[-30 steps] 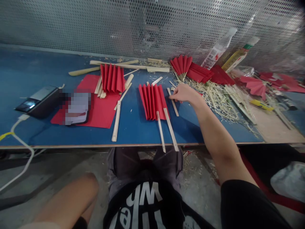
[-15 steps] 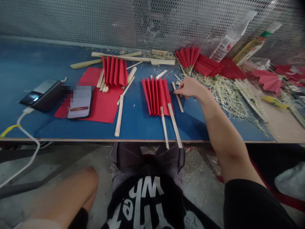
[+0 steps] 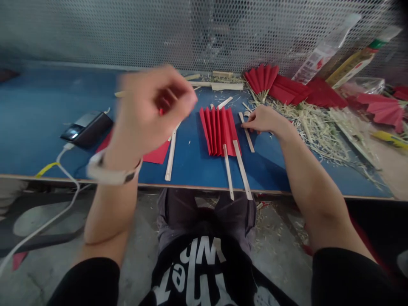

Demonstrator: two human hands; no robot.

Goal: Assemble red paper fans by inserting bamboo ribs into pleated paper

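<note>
My right hand (image 3: pixel 259 119) rests at the right of the pleated red paper, its fingers pinched at the edge of a short bamboo strip (image 3: pixel 250 138) lying on the table. My left hand (image 3: pixel 149 106) is raised above the table on the left, fingers curled and smeared by motion; whether it holds anything I cannot tell. Between the hands lies the pleated red paper (image 3: pixel 216 129). Two bamboo strips are set on its near right part, a left strip (image 3: pixel 228 170) and a right strip (image 3: pixel 242 172), their lower ends jutting past the table edge.
A black device (image 3: pixel 87 127) with a white cable (image 3: pixel 68 170) sits at the left. Another bamboo strip (image 3: pixel 171 157) lies beside red paper (image 3: pixel 157 154). Shavings (image 3: pixel 318 127), a red fan (image 3: pixel 262 80), a clear bottle (image 3: pixel 321 55) and a yellowish bottle (image 3: pixel 360 59) are at the right.
My left hand has come up from below the table edge over the left side, covering the phone and the other pleated paper. My right hand stays at the strip. The view has shifted left.
</note>
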